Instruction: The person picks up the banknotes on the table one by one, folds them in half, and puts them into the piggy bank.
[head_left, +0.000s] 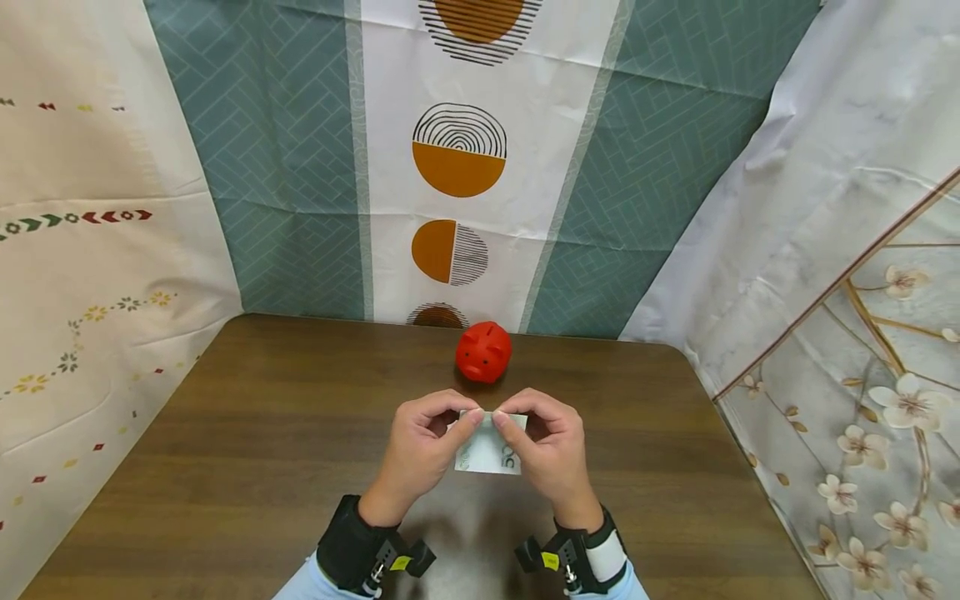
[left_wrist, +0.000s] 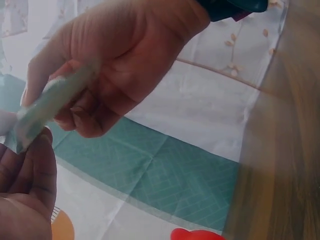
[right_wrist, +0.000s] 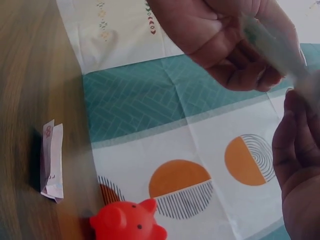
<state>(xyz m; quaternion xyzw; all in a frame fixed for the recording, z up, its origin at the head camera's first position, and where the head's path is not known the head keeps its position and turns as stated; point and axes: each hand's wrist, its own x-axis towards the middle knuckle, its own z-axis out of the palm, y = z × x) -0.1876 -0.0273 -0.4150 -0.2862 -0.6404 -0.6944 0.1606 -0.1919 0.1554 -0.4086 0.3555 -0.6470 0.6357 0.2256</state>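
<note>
A pale green banknote (head_left: 487, 454) is held up between both hands above the table, its printed digits at the lower right. At its upper edge, my left hand (head_left: 422, 450) pinches it between thumb and fingers. My right hand (head_left: 553, 454) pinches the same edge close beside the left thumb. The wrist views show the note edge-on and blurred. Just beyond the hands, a red piggy bank (head_left: 483, 352) with a slot on top stands on the table. A folded pinkish banknote (right_wrist: 52, 162) stands on the table in the right wrist view; I cannot make it out in the head view.
The brown wooden table (head_left: 247, 433) reaches back to a patterned green and white curtain (head_left: 300, 167). A cream cloth (head_left: 97, 250) hangs at the left and a floral cloth (head_left: 847, 450) at the right. Each wrist wears a black strap with a camera.
</note>
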